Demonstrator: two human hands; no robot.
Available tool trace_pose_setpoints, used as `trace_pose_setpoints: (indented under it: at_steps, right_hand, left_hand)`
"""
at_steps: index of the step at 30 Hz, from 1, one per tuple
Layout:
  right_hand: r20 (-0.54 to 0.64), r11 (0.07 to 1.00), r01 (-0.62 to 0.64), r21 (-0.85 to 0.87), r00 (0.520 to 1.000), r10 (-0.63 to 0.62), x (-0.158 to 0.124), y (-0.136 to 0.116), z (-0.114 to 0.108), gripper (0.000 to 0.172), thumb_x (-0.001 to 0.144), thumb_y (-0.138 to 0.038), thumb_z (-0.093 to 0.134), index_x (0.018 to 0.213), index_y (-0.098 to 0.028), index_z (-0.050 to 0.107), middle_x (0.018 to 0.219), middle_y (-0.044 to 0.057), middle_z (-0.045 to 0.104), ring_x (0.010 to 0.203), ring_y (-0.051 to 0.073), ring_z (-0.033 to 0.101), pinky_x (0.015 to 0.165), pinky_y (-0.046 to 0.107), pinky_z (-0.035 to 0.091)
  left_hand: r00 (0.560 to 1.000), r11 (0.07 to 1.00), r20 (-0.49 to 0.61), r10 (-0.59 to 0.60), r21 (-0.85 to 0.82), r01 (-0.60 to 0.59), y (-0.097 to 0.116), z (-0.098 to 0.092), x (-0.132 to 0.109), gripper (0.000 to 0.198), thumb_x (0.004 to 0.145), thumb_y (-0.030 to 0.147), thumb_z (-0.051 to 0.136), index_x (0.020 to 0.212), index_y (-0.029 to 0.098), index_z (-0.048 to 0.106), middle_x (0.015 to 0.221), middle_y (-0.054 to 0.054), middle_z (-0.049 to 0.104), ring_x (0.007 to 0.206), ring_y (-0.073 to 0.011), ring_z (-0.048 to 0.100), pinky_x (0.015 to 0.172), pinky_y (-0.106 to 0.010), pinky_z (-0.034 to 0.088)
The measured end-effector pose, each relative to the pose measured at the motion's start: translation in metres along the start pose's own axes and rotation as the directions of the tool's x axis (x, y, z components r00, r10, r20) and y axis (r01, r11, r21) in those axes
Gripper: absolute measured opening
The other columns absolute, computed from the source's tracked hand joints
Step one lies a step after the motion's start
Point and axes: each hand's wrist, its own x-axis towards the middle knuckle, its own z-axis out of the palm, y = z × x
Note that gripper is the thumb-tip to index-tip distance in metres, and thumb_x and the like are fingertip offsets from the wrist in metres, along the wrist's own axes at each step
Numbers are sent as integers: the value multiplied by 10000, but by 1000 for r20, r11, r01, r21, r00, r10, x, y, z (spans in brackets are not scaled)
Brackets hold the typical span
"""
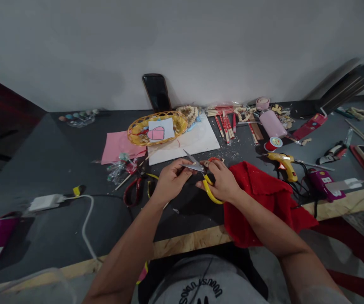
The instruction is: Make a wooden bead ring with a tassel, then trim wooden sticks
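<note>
Craft workshop, glue gun (281,161), thread spool (273,144)

Table (68,162) has room leftward; red cloth (259,185) crowds right hand (222,180).

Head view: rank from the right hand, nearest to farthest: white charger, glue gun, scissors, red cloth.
1. Scissors: held in the right hand.
2. Red cloth: just right of that hand.
3. Glue gun: beyond the cloth, right.
4. White charger: far left.
</note>
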Motion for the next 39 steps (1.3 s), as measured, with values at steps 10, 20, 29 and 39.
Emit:
trace_pose_setpoints:
  at_steps: [10, 20, 29, 39]
  right_hand:
    - [48, 997, 25, -68, 999, -22, 0, -6, -2, 675, 856, -605, 575, 1353, -151, 516, 1169, 157, 603, 1119, 310, 526, 1008, 492, 470]
    - [53, 991, 1, -137, 999, 6, -4, -8, 0, 644, 890, -596, 526, 1335, -132, 542, 1054, 158, 611, 963, 281, 600, 856, 416, 541]
    - [53, 994, 37, -103, 998, -31, -2, -6, 0, 659, 858, -603, 579, 1356, -172, 535, 1093, 144, 598, 1044, 278, 569, 918, 428, 522]
    - [68, 996, 48, -77, 997, -42, -4, -4, 3, 631, 873, -579, 572, 1346, -163, 547, 1047, 142, 602, 968, 264, 594, 871, 410, 539]
  left_hand:
    - [993, 998, -118, -11, 62, 18, 4, 8, -7, 197, 870, 338, 588, 885, 176, 697, 781, -33, 761, 724, -167, 713, 670, -238, 528]
    - [986, 989, -151, 70, 141, -49, 9, 10, -9, 215, 853, 277, 564, 735, 183, 718, 856, -38, 762, 732, -159, 697, 671, -237, 540]
    - [999, 996, -33, -16, 85, 19, 17, 2, -9, 148, 814, 225, 549, 782, 191, 689, 644, 5, 710, 617, -144, 637, 613, -232, 465]
    - [994, 998, 93, -56, 9, 55, 14, -4, -8, 191, 806, 228, 541, 651, 183, 644, 580, 3, 659, 526, -118, 540, 532, -220, 390]
